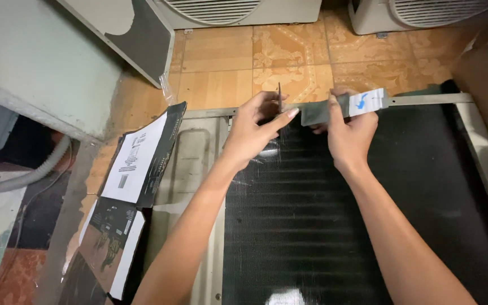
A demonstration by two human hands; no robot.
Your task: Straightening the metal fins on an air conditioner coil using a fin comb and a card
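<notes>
Starting at the far left, a grey corrugated hose (26,172) curves under a pale cabinet panel (40,62), and beside it dark printed cardboard sheets (142,155) with a white label lean against the edge of a large finned coil unit (306,226) that lies flat on the patterned tan floor tiles (227,68). Moving right, the left hand (255,127) comes up over the black fins with its fingers drawn narrow, thumb and forefinger pinched on a thin dark upright piece (279,96) that stands at the left end of a grey-green strip (317,113); whether that piece is a small tool or part of the strip cannot be told. The strip runs along the far rim of the unit, its long axis lying left to right across the view, continuing as a pale metal rail (430,99) toward the right edge. Just beside the left hand, nearly touching it, the right hand (348,133) is closed around the strip from the near side, fingers wrapped over the top next to a white tag with a blue mark (366,102). Both hands sit on the same strip, the left at its free end and the right further along it. Beyond them, the bases of two white outdoor fan units (238,11) stand on the tiles, and at far right a brown cardboard piece (484,73) leans by the unit's corner.
</notes>
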